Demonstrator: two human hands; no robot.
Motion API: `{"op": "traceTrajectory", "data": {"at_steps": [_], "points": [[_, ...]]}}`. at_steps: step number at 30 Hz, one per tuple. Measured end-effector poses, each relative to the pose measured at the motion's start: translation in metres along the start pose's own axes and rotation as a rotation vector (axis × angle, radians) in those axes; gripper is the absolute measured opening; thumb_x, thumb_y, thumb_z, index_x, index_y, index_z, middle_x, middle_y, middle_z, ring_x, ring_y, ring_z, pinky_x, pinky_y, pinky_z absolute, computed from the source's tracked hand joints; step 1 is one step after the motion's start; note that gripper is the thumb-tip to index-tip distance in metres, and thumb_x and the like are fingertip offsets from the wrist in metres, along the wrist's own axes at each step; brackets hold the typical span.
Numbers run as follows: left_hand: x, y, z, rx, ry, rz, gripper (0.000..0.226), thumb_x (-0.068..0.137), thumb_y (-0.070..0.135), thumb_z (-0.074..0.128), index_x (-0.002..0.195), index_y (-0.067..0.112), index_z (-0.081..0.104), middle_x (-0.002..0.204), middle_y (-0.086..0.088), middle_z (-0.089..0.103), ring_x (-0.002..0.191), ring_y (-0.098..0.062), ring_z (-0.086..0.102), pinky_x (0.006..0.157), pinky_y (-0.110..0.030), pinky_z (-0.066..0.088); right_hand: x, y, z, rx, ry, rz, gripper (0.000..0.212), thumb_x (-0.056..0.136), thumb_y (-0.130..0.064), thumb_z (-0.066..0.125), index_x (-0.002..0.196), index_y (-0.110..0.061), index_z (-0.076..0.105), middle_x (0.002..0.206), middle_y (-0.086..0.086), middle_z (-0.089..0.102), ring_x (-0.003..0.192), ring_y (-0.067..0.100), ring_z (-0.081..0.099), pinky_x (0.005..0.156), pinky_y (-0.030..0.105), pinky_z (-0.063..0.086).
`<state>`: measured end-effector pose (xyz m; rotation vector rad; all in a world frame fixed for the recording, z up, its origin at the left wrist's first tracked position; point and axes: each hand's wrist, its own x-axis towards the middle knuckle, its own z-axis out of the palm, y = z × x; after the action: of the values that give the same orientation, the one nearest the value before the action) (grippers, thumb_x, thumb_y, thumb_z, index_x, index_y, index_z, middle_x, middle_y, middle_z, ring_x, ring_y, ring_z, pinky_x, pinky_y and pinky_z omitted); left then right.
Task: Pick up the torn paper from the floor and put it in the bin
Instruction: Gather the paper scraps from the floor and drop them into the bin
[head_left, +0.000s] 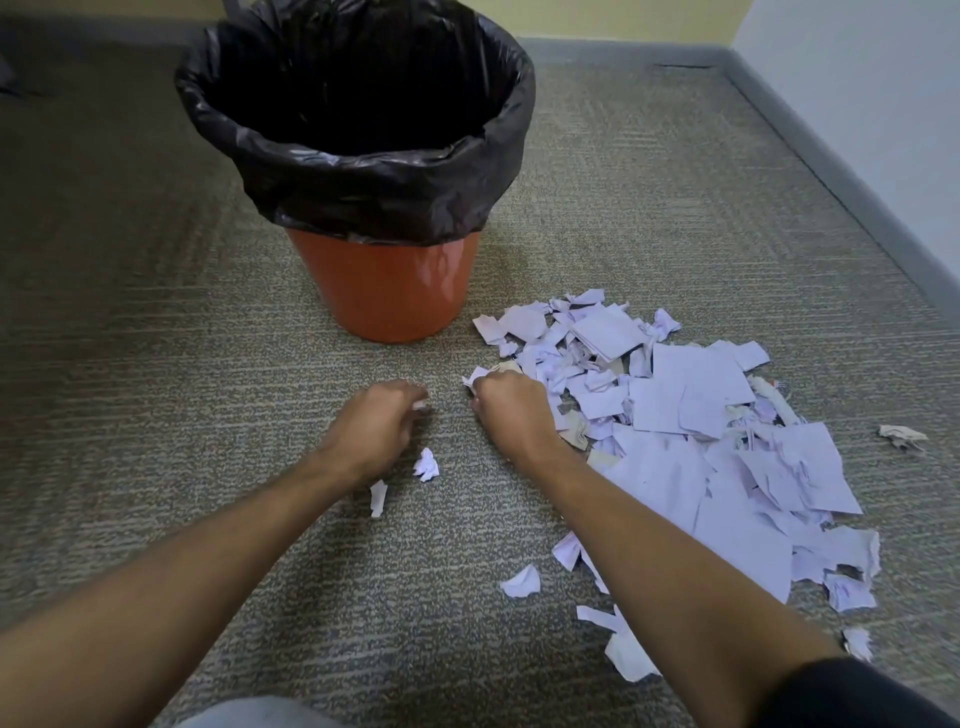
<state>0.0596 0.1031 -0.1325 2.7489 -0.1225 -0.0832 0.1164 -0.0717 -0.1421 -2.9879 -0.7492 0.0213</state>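
Observation:
An orange bin (384, 291) lined with a black bag (358, 135) stands on the carpet ahead of me. A heap of torn white paper (691, 415) spreads over the floor to the right of it. My right hand (506, 410) is at the heap's left edge, fingers closed around a scrap that sticks out past the knuckles. My left hand (376, 421) is low over the carpet in front of the bin, pinching a small white piece at its fingertips. Two small scraps (426, 465) lie just beside my left wrist.
Loose bits lie near my right forearm (522, 582) and further right (901, 435). A grey skirting board (831, 171) and white wall run along the right side. Grey-green carpet (130, 338) covers the floor to the left of the bin.

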Motion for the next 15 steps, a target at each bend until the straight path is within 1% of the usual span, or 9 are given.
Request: {"op": "traceTrajectory", "data": {"at_steps": [2,4,7,9,10,11,13,14,15], "points": [[0.005,0.011,-0.01,-0.057,0.034,0.017,0.037,0.094,0.009,0.058,0.132,0.013,0.059,0.13,-0.006,0.064,0.116,-0.024,0.061,0.101,-0.036,0.047,0.0,0.009,-0.012,0.162,0.08,0.087,0.018,0.093,-0.017,0.055,0.085,-0.006,0.066,0.08,0.011,0.067,0.076,0.03,0.062,0.058,0.032,0.034],[0.012,0.023,-0.023,-0.102,0.086,0.067,0.037,0.095,0.012,0.059,0.132,0.012,0.059,0.131,-0.007,0.063,0.118,-0.025,0.061,0.101,-0.038,0.047,-0.001,0.02,-0.027,0.399,0.191,0.156,0.023,0.094,-0.025,0.058,0.085,-0.007,0.071,0.073,0.012,0.067,0.067,0.029,0.061,0.057,0.035,0.04],[0.023,0.041,-0.044,-0.14,0.177,0.13,0.036,0.095,0.017,0.059,0.131,0.011,0.06,0.128,-0.007,0.065,0.116,-0.027,0.062,0.096,-0.039,0.05,-0.001,0.035,-0.056,0.677,0.352,0.197,0.025,0.091,-0.025,0.06,0.081,-0.006,0.073,0.068,0.007,0.069,0.063,0.023,0.062,0.06,0.035,0.05],[0.029,0.054,-0.061,-0.162,0.231,0.154,0.036,0.096,0.02,0.059,0.13,0.011,0.06,0.126,-0.007,0.066,0.115,-0.027,0.063,0.094,-0.04,0.051,0.002,0.043,-0.08,0.807,0.429,0.232,0.021,0.089,-0.02,0.064,0.079,-0.003,0.072,0.066,-0.002,0.065,0.061,0.011,0.056,0.061,0.029,0.045],[0.031,0.061,-0.07,-0.168,0.263,0.168,0.035,0.096,0.02,0.06,0.13,0.011,0.061,0.124,-0.007,0.068,0.114,-0.027,0.064,0.092,-0.04,0.052,0.003,0.047,-0.093,0.87,0.46,0.251,0.02,0.089,-0.018,0.066,0.078,-0.002,0.072,0.064,-0.001,0.062,0.06,0.008,0.05,0.06,0.028,0.042],[0.033,0.067,-0.08,-0.176,0.302,0.185,0.034,0.096,0.02,0.06,0.128,0.011,0.062,0.121,-0.007,0.069,0.111,-0.027,0.065,0.09,-0.04,0.053,0.005,0.049,-0.107,0.934,0.488,0.269,0.018,0.088,-0.017,0.068,0.08,-0.002,0.073,0.065,0.003,0.064,0.061,0.008,0.05,0.06,0.028,0.042],[0.037,0.08,-0.101,-0.198,0.385,0.225,0.032,0.095,0.019,0.061,0.126,0.011,0.063,0.117,-0.007,0.071,0.106,-0.026,0.067,0.086,-0.039,0.054,0.009,0.054,-0.136,1.036,0.553,0.3,0.014,0.087,-0.016,0.071,0.091,-0.003,0.076,0.078,0.012,0.074,0.069,0.017,0.066,0.064,0.037,0.053],[0.039,0.085,-0.112,-0.213,0.427,0.245,0.032,0.096,0.02,0.061,0.126,0.011,0.063,0.115,-0.007,0.071,0.104,-0.025,0.067,0.086,-0.036,0.054,0.012,0.054,-0.151,1.071,0.583,0.308,0.017,0.087,-0.016,0.072,0.096,-0.003,0.076,0.084,0.012,0.075,0.078,0.023,0.072,0.071,0.042,0.057],[0.041,0.091,-0.124,-0.238,0.467,0.258,0.033,0.096,0.021,0.061,0.127,0.011,0.063,0.114,-0.007,0.072,0.102,-0.022,0.068,0.085,-0.032,0.054,0.014,0.054,-0.166,1.101,0.61,0.302,0.018,0.087,-0.017,0.072,0.1,-0.005,0.076,0.086,0.008,0.076,0.085,0.024,0.073,0.075,0.044,0.059]]}}
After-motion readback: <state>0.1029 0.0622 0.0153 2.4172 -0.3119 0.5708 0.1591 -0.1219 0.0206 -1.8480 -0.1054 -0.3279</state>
